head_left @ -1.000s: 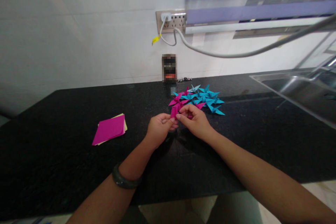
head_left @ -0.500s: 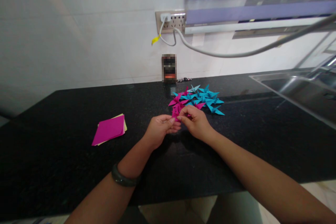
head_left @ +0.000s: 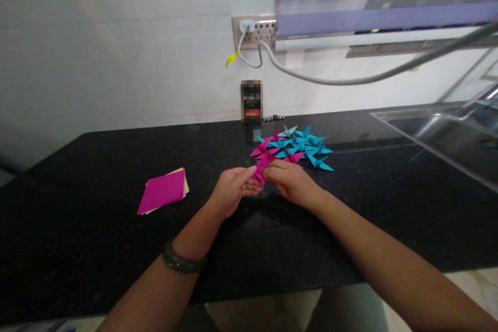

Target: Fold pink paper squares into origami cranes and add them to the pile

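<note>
Between my hands is a piece of pink folded paper (head_left: 259, 177), held just above the dark counter. My left hand (head_left: 233, 187) pinches its left side, thumb on top and fingers underneath. The fingers of my right hand (head_left: 290, 179) close on its right side and hide part of it. Right behind my hands lie several folded paper cranes, pink ones (head_left: 265, 149) on the left and blue ones (head_left: 301, 146) on the right, with a pale blue crane (head_left: 288, 131) at the back.
A stack of square paper (head_left: 163, 191), pink on top with yellow beneath, lies left on the black counter (head_left: 97, 249). A pixelated phone-like object (head_left: 252, 101) leans on the wall, near a beaded string (head_left: 274, 118). At right is a metal sink (head_left: 404, 132); a cable (head_left: 330, 82) hangs from a socket (head_left: 264, 31).
The pink folded paper has been turned and shows more of its surface. My right hand's fingers have curled in closer, and my left hand has shifted slightly left.
</note>
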`<state>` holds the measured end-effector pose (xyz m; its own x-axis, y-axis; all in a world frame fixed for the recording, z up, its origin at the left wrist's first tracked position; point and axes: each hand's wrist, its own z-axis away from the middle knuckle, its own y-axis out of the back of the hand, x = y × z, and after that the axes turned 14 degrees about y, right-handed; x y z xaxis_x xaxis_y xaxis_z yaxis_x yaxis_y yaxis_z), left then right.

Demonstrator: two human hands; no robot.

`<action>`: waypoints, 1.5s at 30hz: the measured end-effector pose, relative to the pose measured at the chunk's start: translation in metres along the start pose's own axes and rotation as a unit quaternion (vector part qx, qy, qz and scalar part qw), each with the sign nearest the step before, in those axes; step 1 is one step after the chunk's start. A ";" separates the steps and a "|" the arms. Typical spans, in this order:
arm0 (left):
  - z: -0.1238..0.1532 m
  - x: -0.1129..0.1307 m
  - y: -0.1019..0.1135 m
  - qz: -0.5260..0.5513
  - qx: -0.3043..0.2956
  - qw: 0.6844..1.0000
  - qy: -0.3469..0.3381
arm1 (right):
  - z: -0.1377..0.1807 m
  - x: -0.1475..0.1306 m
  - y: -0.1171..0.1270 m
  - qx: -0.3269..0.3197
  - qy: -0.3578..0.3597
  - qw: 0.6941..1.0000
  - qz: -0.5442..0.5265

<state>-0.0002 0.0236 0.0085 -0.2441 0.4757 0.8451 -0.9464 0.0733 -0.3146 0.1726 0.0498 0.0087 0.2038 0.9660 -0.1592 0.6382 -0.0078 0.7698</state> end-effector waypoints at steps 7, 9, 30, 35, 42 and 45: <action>-0.001 -0.003 0.001 -0.025 0.029 0.999 -0.029 | 0.000 -0.003 -0.008 0.075 -0.080 0.991 -0.081; -0.001 -0.002 0.002 -0.019 0.022 0.999 -0.037 | -0.001 -0.003 -0.014 0.146 -0.187 0.960 -0.151; -0.006 -0.010 -0.001 -0.092 0.056 0.989 -0.098 | -0.001 0.000 -0.026 0.131 -0.264 0.931 -0.214; -0.006 -0.010 0.000 -0.100 0.068 0.988 -0.099 | -0.004 -0.002 -0.025 0.141 -0.265 0.915 -0.269; -0.003 -0.011 -0.002 -0.144 0.063 0.979 -0.131 | -0.006 -0.008 -0.022 0.147 -0.269 0.910 -0.278; -0.001 -0.010 -0.003 -0.186 0.073 0.968 -0.152 | -0.007 -0.009 -0.021 0.160 -0.282 0.902 -0.286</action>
<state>0.0054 0.0200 0.0005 0.0893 0.1583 0.9833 -0.9952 0.0539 0.0817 0.1517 0.0427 -0.0018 0.0617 0.5511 -0.8321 0.9221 0.2876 0.2588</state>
